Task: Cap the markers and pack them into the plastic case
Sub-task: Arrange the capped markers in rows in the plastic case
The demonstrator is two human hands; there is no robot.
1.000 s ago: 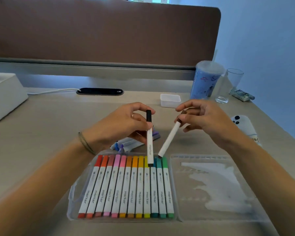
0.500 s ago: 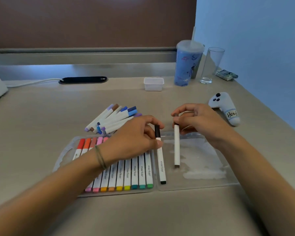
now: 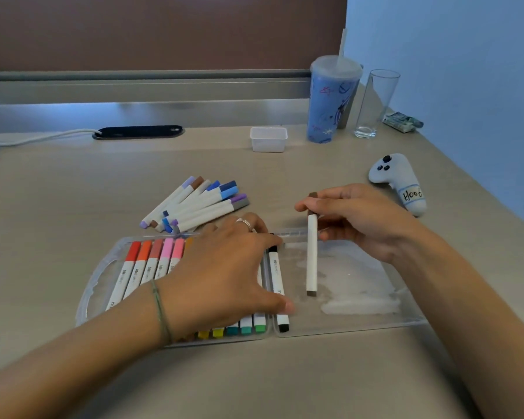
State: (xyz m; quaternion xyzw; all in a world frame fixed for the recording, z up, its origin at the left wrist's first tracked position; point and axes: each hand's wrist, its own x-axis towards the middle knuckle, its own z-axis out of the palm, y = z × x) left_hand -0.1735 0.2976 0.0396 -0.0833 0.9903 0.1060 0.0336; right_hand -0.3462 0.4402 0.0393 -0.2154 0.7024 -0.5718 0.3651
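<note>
The clear plastic case [image 3: 85, 297] lies open on the desk, its left half filled with a row of capped markers from red to green. My left hand [image 3: 221, 273] lies flat over that row, with forefinger and thumb pressing the black marker [image 3: 277, 276] at the row's right end. The case's lid half [image 3: 375, 322] lies to the right. Above it my right hand [image 3: 354, 216] pinches the brown marker [image 3: 312, 258] near its top cap, barrel pointing down. A pile of loose capped markers [image 3: 200, 204] in blues, purples and browns lies behind the case.
Along the back stand a small white tub [image 3: 268, 139], a blue lidded tumbler [image 3: 333, 101] and a drinking glass [image 3: 375, 104]. A white controller-shaped plush [image 3: 400, 182] lies just right of my right hand. A black cable slot [image 3: 136, 132] is at the back left.
My left hand has lowered the black marker into the right end of the row and flattened over it. My right hand has stayed over the lid with the brown marker.
</note>
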